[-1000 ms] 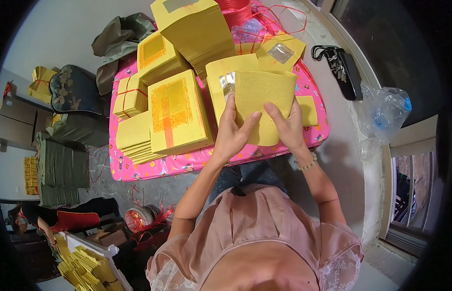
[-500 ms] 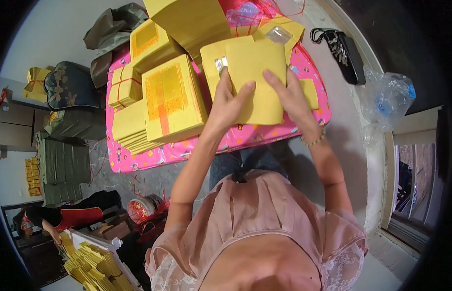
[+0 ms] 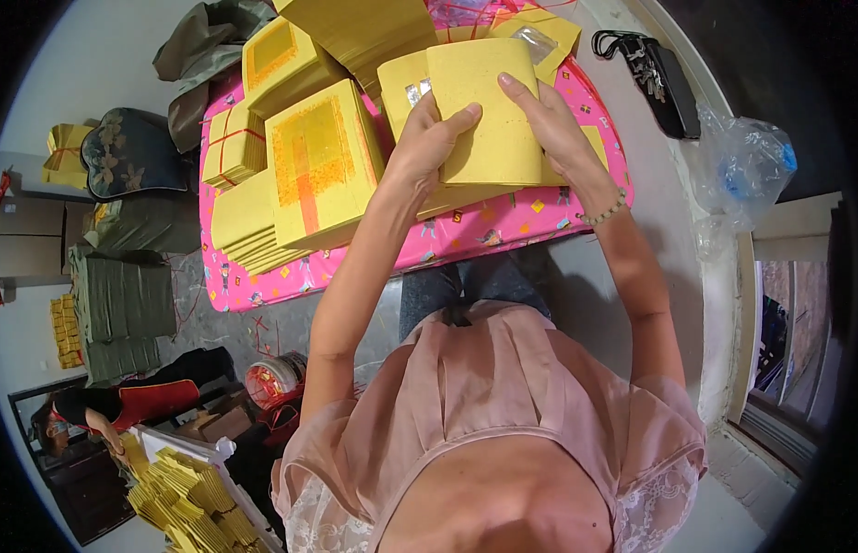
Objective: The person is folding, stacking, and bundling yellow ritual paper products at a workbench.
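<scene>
Over a table with a pink patterned cover (image 3: pixel 503 226), both my hands hold a stack of yellow paper (image 3: pixel 489 120). My left hand (image 3: pixel 429 143) grips its left side, thumb on top and fingers hidden below. My right hand (image 3: pixel 558 134) closes on the right side in the same way, its thumb lying on the face. Small silver patches (image 3: pixel 418 91) show on the sheets by my left fingers. To the left stands a tall block of yellow paper (image 3: pixel 314 166) with an orange-marked top. Beside it lie a folded pile (image 3: pixel 249 217) and a red-tied bundle (image 3: pixel 234 147).
A black bag with keys (image 3: pixel 664 88) and a clear plastic bag (image 3: pixel 747 170) lie right of the table. At the lower left, another person (image 3: pixel 125 405) leans over piled yellow paper (image 3: pixel 189 498). Green-wrapped stacks (image 3: pixel 125 300) and a cushioned chair (image 3: pixel 134 152) stand left.
Both hands have moved the yellow stack slightly away from me, and its near edge sits farther from the table's front. The grip stays the same. The whole view has shifted a little.
</scene>
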Action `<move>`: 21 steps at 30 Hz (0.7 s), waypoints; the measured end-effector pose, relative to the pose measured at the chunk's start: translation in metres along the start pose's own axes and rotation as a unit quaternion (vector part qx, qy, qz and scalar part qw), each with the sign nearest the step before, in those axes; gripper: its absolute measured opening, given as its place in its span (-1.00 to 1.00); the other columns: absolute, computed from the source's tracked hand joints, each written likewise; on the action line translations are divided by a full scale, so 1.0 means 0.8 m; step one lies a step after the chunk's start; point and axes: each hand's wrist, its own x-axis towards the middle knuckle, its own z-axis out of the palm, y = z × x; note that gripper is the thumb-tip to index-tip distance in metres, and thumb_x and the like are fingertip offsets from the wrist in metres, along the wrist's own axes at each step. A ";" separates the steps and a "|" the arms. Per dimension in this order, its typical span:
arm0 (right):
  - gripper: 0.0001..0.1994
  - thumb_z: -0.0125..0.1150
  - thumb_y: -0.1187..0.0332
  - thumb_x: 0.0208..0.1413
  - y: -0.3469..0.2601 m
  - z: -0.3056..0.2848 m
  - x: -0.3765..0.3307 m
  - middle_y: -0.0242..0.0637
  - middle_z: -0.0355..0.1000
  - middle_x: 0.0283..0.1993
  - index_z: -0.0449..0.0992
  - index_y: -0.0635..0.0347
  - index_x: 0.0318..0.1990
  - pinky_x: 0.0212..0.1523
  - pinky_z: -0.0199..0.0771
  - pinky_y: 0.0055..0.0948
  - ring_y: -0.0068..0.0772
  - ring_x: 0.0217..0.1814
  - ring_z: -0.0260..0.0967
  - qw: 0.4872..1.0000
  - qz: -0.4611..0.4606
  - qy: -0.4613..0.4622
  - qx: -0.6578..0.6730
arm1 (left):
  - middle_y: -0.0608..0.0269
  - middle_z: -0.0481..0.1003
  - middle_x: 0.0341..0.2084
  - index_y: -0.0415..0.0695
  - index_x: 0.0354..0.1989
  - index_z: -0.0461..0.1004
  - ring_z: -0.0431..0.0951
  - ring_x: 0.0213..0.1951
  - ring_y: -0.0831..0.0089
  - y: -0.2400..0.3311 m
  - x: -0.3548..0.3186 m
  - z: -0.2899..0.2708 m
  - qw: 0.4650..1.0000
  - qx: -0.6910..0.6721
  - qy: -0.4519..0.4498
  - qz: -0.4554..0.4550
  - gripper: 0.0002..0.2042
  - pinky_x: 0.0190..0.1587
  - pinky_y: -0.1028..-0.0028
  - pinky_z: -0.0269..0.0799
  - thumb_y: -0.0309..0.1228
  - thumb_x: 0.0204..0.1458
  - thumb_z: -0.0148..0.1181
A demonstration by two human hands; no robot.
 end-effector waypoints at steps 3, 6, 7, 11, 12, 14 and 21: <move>-0.59 0.02 0.15 0.28 0.002 0.000 -0.001 -0.30 0.46 -0.08 0.36 0.31 0.09 -0.11 0.46 -0.54 -0.58 -0.11 0.44 0.999 -0.043 -0.002 -0.004 | 0.03 0.45 -0.04 -0.33 0.12 0.23 0.53 -0.10 0.34 0.005 0.000 -0.004 1.000 0.007 -0.005 -0.024 -0.57 -0.05 0.40 0.47 -0.53 0.08 0.16; -0.60 0.05 0.18 0.26 0.002 0.001 -0.001 -0.23 0.47 -0.09 0.35 0.35 0.07 -0.13 0.48 -0.50 -0.52 -0.13 0.45 0.996 -0.084 -0.015 -0.008 | 0.06 0.47 -0.07 -0.32 0.12 0.23 0.55 -0.14 0.36 0.010 -0.002 -0.004 1.000 0.000 -0.001 -0.023 -0.57 -0.08 0.41 0.49 -0.51 0.07 0.18; -0.60 0.05 0.20 0.26 0.005 0.002 -0.002 -0.25 0.45 -0.07 0.34 0.34 0.09 -0.11 0.47 -0.50 -0.54 -0.10 0.43 0.995 -0.092 -0.017 -0.013 | 0.07 0.47 -0.07 -0.31 0.11 0.24 0.54 -0.13 0.36 0.011 -0.008 0.001 1.000 0.014 0.011 0.001 -0.57 -0.07 0.41 0.48 -0.51 0.08 0.17; -0.59 0.07 0.25 0.26 0.002 0.006 -0.014 -0.28 0.40 0.00 0.28 0.32 0.15 -0.03 0.42 -0.52 -0.58 -0.01 0.37 0.989 -0.147 -0.007 -0.008 | 0.09 0.42 -0.02 -0.29 0.15 0.18 0.44 0.00 0.39 0.001 -0.019 0.013 0.991 0.055 0.020 0.121 -0.55 0.03 0.42 0.38 -0.51 0.09 0.15; -0.59 0.07 0.28 0.26 0.001 0.004 -0.018 -0.27 0.38 0.03 0.25 0.33 0.16 -0.01 0.40 -0.53 -0.58 0.02 0.35 0.989 -0.149 -0.016 -0.018 | 0.08 0.39 0.00 -0.29 0.17 0.13 0.40 0.04 0.39 0.002 -0.026 0.016 0.991 0.055 0.019 0.119 -0.52 0.08 0.42 0.32 -0.53 0.10 0.13; -0.59 0.06 0.28 0.26 0.002 0.004 -0.027 -0.27 0.38 0.03 0.25 0.33 0.16 -0.01 0.40 -0.53 -0.58 0.02 0.35 0.985 -0.168 -0.021 -0.023 | 0.08 0.38 0.00 -0.30 0.17 0.12 0.39 0.05 0.39 -0.004 -0.031 0.020 0.984 0.070 0.020 0.163 -0.52 0.09 0.42 0.31 -0.54 0.10 0.12; -0.59 0.06 0.30 0.26 0.007 0.007 -0.050 -0.28 0.36 0.05 0.22 0.32 0.18 0.03 0.36 -0.52 -0.56 0.04 0.32 0.974 -0.225 -0.030 -0.019 | 0.08 0.38 -0.02 -0.31 0.16 0.13 0.37 0.05 0.41 0.004 -0.048 0.023 0.974 0.099 0.005 0.201 -0.54 0.11 0.43 0.28 -0.54 0.11 0.11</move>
